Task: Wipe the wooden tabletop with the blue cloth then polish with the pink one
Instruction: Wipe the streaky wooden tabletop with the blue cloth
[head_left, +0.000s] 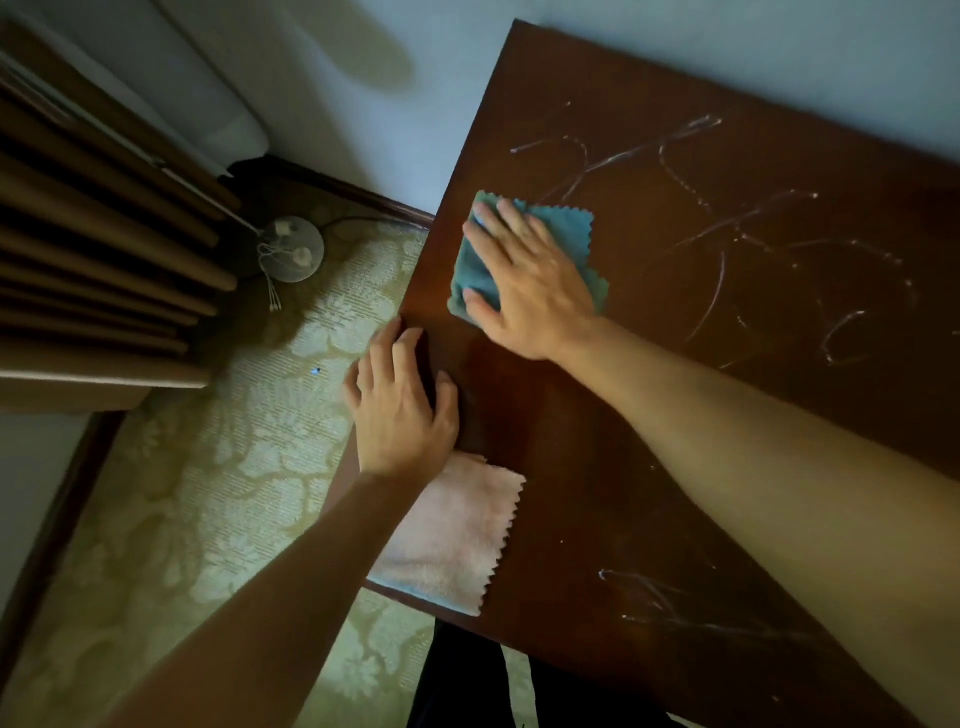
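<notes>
A dark wooden tabletop (649, 415) fills the right of the view, marked with white chalky streaks (727, 223) across its far and right parts. My right hand (524, 280) lies flat with straight fingers on the folded blue cloth (563, 221), pressing it onto the table near the left edge. My left hand (402, 400) holds the table's left edge, fingers curled over the rim and thumb on top. The pink cloth (457, 540) lies flat on the near left corner, partly under my left wrist.
A patterned pale carpet (208, 493) lies left of the table. A round lamp base (293, 249) with a cord stands on it by pleated brown curtains (93, 270). More white streaks (675, 603) mark the table's near side. A wall runs behind the table.
</notes>
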